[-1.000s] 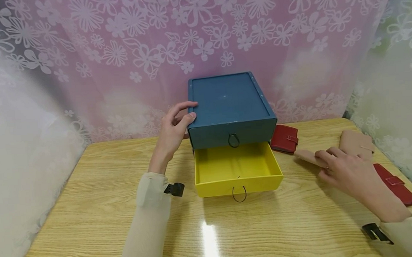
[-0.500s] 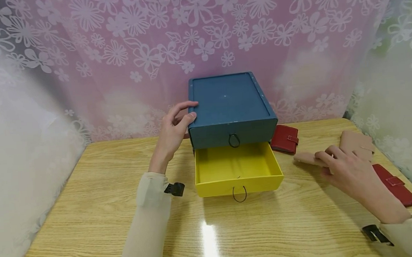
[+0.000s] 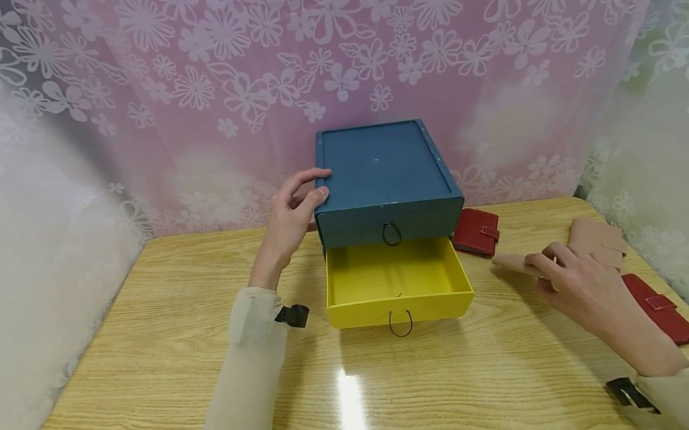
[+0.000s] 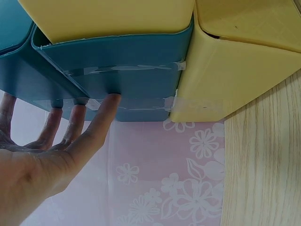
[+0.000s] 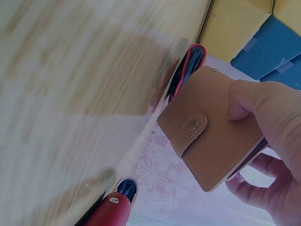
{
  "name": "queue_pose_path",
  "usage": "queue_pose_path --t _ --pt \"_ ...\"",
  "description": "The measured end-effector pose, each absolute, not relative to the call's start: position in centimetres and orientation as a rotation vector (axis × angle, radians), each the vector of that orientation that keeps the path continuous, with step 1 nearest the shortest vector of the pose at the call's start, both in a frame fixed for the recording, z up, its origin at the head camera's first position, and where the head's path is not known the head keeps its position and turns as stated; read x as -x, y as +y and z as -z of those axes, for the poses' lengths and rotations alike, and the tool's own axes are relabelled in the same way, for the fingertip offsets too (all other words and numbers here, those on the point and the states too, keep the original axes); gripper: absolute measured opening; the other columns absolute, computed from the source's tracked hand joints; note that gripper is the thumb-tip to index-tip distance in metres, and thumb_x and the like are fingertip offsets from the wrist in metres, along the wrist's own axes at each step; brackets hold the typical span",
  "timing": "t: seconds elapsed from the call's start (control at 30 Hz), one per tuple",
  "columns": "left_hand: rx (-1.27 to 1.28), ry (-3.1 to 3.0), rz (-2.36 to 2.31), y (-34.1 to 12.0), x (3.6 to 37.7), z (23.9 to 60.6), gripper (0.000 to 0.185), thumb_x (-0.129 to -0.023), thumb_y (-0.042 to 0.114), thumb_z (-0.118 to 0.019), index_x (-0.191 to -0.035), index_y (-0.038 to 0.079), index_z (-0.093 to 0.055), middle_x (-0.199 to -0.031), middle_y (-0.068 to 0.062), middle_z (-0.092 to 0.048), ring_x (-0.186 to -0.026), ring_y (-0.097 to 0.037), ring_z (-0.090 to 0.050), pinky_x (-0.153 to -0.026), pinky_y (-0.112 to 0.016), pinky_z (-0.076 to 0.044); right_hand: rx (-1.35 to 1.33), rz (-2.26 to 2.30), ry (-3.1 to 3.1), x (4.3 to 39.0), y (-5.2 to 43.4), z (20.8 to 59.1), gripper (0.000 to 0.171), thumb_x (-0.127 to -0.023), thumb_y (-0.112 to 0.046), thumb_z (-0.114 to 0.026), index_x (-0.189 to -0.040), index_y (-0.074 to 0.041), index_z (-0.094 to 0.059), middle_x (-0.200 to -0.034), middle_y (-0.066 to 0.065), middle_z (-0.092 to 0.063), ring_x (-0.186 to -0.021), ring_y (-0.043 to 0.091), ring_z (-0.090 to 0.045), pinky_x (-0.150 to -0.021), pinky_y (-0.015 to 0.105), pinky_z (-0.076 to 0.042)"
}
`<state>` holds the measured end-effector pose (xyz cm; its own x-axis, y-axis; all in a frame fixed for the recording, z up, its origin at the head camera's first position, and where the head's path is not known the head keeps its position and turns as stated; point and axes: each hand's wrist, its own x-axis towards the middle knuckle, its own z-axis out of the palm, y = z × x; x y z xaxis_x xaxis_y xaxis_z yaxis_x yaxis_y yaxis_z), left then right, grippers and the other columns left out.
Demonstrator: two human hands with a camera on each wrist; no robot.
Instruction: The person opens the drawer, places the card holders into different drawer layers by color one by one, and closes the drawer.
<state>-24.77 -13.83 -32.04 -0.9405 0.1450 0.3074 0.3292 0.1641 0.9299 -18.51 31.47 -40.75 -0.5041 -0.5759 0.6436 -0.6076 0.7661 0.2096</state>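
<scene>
we've got 2 red wallets (image 3: 476, 233) (image 3: 662, 312) & 2 tan wallets (image 3: 512, 263) (image 3: 594, 239), i.e. 4 tot. we also count 1 blue box (image 3: 383, 164), 1 yellow drawer (image 3: 399, 312), 2 loop handles (image 3: 401, 235) (image 3: 401, 336), 2 hands (image 3: 289, 221) (image 3: 588, 290), 2 sleeves (image 3: 250, 376) (image 3: 687, 392), 2 blk straps (image 3: 294, 316) (image 3: 630, 391) & 1 table (image 3: 182, 353).

- Long cream sleeves (image 3: 242, 376) are showing.
- A black strap (image 3: 292, 316) is jutting beside the left cuff (image 3: 260, 300).
- A second strap (image 3: 631, 393) is sitting by the right cuff (image 3: 669, 381).
</scene>
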Motion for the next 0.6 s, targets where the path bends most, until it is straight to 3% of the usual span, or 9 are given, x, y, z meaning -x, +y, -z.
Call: queue_pose_path --t 0.23,0.6 --pt "0.477 -2.277 1.885 -13.8 24.7 32.0 0.035 -0.103 0.035 -0.058 -0.137 0.028 -0.063 -0.154 0.004 -0.048 -0.116 -0.026 -0.067 -0.086 -0.053 -0.061 -0.899 -0.080 -2.179 18.4 31.1 40.4 0.044 -0.100 -0.028 -0.029 -0.090 -0.008 -0.067 -0.079 0.009 -0.058 -0.058 0.019 -0.047 -0.045 0.031 -0.034" --pt "0.475 -2.266 1.907 -13.8 24.7 32.1 0.035 -0.103 0.034 -0.058 -0.137 0.028 -0.063 -0.153 0.002 -0.049 -0.115 -0.027 -0.066 -0.090 -0.058 -0.059 -0.857 -0.077 -2.127 17.4 30.0 39.0 0.038 -0.100 -0.027 -0.035 -0.085 -0.010 -0.065 -0.079 0.008 -0.061 -0.058 0.020 -0.050 -0.045 0.029 -0.030"
